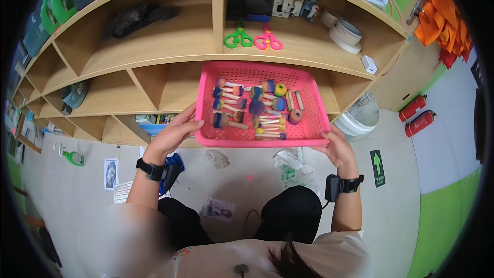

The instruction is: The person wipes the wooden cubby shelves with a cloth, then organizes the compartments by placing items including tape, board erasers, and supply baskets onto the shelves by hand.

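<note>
Between my two hands is a pink perforated plastic basket (262, 141), held in front of the middle shelf row. My left hand (179, 127) grips its left rim, and my right hand (336, 144) grips the near right corner. Inside lie several sponge paint dabbers (222, 120) with pale handles and paint-stained heads, roughly in columns. A yellow-green round sponge head (280, 89) and a purple one (295, 116) sit toward the right. The basket's far edge overlaps the shelf opening, so I cannot tell whether it touches the shelf.
The wooden shelf unit (154, 60) holds green scissors (239, 38), pink scissors (268, 39), tape rolls (346, 35) and a white charger (369, 64). A white bucket (357, 117) stands at its right end. Plastic bags (295, 168), a picture sheet (219, 209) and a spray bottle (73, 158) lie on the floor.
</note>
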Available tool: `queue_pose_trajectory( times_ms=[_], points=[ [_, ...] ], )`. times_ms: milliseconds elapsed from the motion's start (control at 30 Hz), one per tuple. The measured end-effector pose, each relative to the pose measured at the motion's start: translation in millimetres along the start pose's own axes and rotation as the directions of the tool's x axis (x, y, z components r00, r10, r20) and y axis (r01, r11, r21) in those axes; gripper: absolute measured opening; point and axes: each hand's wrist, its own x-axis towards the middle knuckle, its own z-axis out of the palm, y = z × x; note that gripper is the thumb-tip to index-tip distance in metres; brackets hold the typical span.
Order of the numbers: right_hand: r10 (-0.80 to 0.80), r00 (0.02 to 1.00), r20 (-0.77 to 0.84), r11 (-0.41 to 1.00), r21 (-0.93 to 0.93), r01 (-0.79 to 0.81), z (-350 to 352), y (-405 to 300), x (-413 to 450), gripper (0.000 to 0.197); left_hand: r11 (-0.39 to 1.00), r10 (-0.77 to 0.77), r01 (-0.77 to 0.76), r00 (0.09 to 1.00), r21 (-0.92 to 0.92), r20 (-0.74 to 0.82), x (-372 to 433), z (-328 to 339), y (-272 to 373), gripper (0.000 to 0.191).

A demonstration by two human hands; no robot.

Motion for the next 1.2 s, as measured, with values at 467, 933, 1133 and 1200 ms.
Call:
queue_pose_trajectory(
  times_ms=[467, 933, 1133, 1200],
  points=[
    [-0.734, 0.556, -0.39, 0.663, -0.59, 0.46, 52.9, 64.4, 9.4, 0.058, 0.989, 0.045, -0.041, 0.999, -0.143, 0.027, 61.6, -21.3, -39.8, 0.051],
    [-0.797, 0.475, 0.372, -0.145, -0.883, 0.447, 88.7, 37.2, 65.9, 0.023, 0.978, 0.21, -0.204, 0.922, 0.053, -0.325, 56.8, 14.3, -101.2, 0.064],
    [-0.815, 0.496, 0.301, -0.07, -0.9, 0.43, 81.3, 26.6, 114.1, 0.024, 0.973, 0.225, -0.224, 0.877, 0.054, -0.424, 3.3, 9.4, -154.8, 0.058],
    [-0.803, 0.501, 0.324, -0.089, -0.896, 0.436, 71.3, 24.7, 121.8, 0.024, 0.961, 0.27, -0.211, 0.846, 0.176, -0.459, -6.4, 1.9, -193.8, 0.055]
  ],
)
